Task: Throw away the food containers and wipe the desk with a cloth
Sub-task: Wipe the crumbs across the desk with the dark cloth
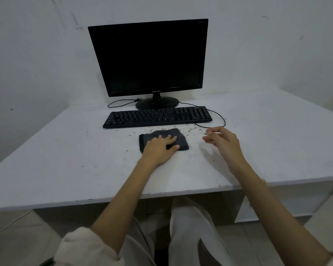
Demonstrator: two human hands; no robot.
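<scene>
A folded dark grey cloth (161, 136) lies on the white desk (65, 160), just in front of the keyboard. My left hand (161, 149) presses flat on the cloth, fingers spread over it. My right hand (222, 142) hovers a little above the desk to the right of the cloth, fingers loosely curled and apart, holding nothing. Dark crumbs and specks (190, 130) are scattered on the desk between the cloth and the keyboard. No food container is in view.
A black keyboard (158, 117) sits behind the cloth, its cable (222, 120) looping on the right. A black monitor (148, 56) stands against the white wall. The desk's front edge runs across the lower frame, with my legs beneath it.
</scene>
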